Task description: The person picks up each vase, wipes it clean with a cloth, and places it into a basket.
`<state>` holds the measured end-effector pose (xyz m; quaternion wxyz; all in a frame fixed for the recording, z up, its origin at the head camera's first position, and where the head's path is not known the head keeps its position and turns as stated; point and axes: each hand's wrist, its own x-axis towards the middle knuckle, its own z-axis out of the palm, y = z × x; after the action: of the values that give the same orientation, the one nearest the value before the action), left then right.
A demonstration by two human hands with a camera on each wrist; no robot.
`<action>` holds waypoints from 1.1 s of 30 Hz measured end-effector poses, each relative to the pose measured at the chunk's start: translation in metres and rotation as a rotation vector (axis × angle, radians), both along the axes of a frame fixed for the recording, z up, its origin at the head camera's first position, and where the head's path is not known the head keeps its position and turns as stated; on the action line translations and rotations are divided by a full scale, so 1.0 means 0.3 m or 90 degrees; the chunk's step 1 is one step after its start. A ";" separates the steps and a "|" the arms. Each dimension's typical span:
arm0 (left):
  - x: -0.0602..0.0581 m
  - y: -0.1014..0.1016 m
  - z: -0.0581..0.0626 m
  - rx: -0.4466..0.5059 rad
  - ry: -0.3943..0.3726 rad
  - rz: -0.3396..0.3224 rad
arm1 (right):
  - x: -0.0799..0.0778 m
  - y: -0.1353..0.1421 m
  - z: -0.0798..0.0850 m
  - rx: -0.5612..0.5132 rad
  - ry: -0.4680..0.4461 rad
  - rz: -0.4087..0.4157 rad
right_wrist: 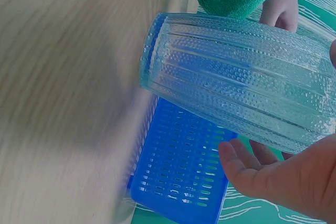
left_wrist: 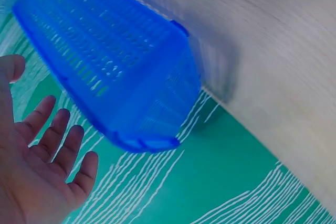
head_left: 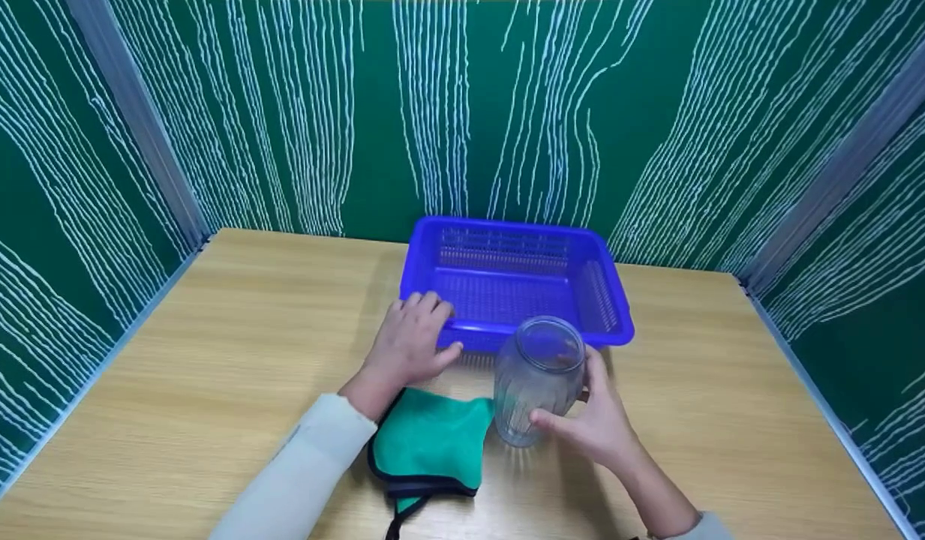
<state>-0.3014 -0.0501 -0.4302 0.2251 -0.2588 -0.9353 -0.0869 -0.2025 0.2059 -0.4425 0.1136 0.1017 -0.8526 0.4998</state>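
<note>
My right hand (head_left: 601,420) holds a clear ribbed glass jar (head_left: 533,390) by its side, thumb at the front and fingers behind. The jar tilts slightly with its round mouth up, in front of the blue plastic basket (head_left: 470,330). In the right wrist view the jar (right_wrist: 236,77) shows a beaded texture between its ribs. My left hand (head_left: 409,337) hovers by the basket's near left corner; the left wrist view shows its fingers (left_wrist: 55,140) spread, loosely bent and apart from the basket. A green cloth item (head_left: 432,439) with black edging lies below the left hand.
The basket stands on a wooden table (head_left: 244,360) against the back panel. Green panels (head_left: 372,112) with white wavy lines enclose the table at the back and sides. A black strap (head_left: 396,521) trails from the green cloth item toward the front.
</note>
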 end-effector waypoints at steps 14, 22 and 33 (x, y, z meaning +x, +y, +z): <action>-0.087 0.031 -0.070 0.167 -0.098 -0.015 | -0.003 -0.015 0.004 -0.019 -0.018 -0.011; -0.086 0.047 -0.085 0.164 -0.082 0.016 | -0.008 -0.023 -0.002 -0.063 0.002 -0.008; -0.097 0.052 -0.084 0.166 -0.086 0.024 | -0.018 -0.048 0.003 -0.097 0.054 -0.030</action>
<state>-0.3305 -0.0346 -0.4555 0.1947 -0.2033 -0.9339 -0.2206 -0.2080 0.1916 -0.4418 0.1688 0.0937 -0.8088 0.5555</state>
